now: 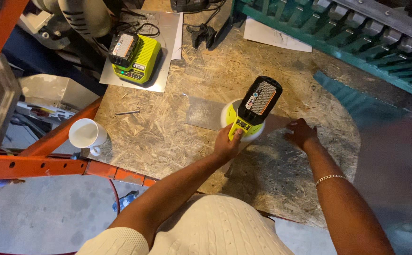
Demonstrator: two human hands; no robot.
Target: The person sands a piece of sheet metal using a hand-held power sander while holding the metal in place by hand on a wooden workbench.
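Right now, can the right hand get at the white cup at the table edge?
Probably not: the right hand presses the metal sheet, and the left hand with the power tool lies between it and the white cup.

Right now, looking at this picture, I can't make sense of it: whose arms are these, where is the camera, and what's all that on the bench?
The camera sits on a person's head and looks down, so both arms are theirs. The left hand grips a yellow-green cordless power tool with a black battery on top. The right hand lies flat on a thin metal sheet, which lies on the chipboard workbench. Further back, a battery charger in the same yellow-green stands on another metal sheet. A white cup stands at the bench's left edge, beside an orange metal frame. A screw lies loose nearby.
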